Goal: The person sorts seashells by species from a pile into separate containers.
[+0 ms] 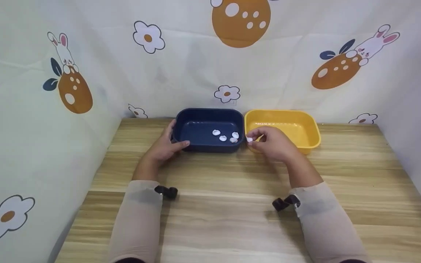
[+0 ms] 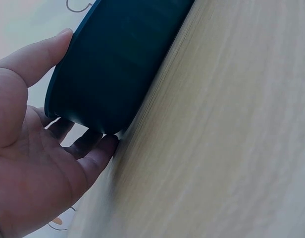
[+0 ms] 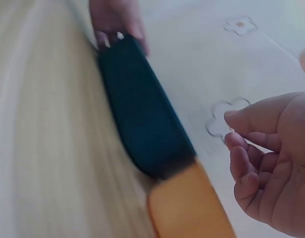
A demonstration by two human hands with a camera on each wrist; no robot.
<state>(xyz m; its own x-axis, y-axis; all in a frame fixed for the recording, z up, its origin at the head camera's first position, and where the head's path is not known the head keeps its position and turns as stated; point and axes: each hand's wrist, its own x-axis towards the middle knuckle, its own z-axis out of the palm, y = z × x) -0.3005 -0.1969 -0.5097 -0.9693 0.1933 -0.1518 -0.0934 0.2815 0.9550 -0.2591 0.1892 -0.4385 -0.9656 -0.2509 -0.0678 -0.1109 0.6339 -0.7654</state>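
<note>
My left hand [image 1: 163, 145] holds the left end of a dark blue plastic tub [image 1: 210, 148]. In the left wrist view its thumb [image 2: 48, 54] lies on the rim, with the other fingers round the end wall. Several small white shells [image 1: 216, 132] lie on the tub's floor, mostly to the right. One of them [image 1: 234, 140] looks greyer. My right hand [image 1: 274, 144] is over the near left corner of a yellow tub [image 1: 311, 137]. Between thumb and fingertips it pinches a small white shell [image 1: 249, 139], which is mostly hidden by the fingers in the right wrist view.
Both tubs stand side by side on a wood-grain table [image 1: 217, 212], at its back edge. A patterned cloth [image 1: 185, 73] hangs behind and along the sides. Black wrist cameras [image 1: 285, 202] stick out from both sleeves. The right hand hides part of the yellow tub's inside.
</note>
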